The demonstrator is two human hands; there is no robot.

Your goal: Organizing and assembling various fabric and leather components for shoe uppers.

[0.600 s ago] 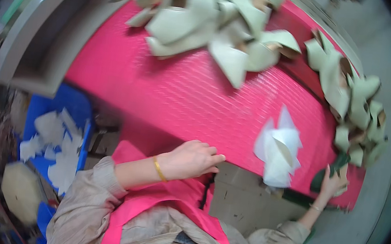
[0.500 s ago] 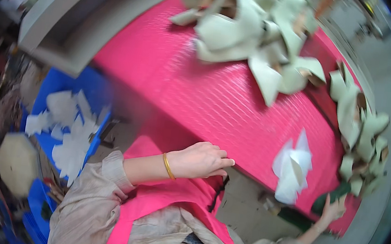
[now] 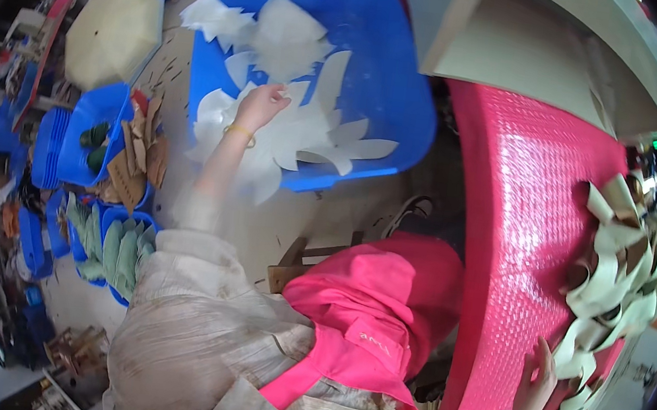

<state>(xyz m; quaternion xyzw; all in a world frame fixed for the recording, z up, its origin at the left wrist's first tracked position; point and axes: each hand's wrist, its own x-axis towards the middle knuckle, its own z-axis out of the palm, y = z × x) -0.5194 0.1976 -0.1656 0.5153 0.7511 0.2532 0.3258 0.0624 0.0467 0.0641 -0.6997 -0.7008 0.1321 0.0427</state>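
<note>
White cut-out pieces (image 3: 297,128) in the blue bin (image 3: 392,74) now meet the left hand (image 3: 261,104), fingers loosely grasping one, having left the pink counter (image 3: 520,227), where the right hand (image 3: 535,386) rests flat and released.

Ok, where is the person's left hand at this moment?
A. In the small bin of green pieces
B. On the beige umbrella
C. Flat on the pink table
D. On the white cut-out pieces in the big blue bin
D: the left hand rests on the white cut-out pieces piled in the big blue bin, away from the pink table.
</note>
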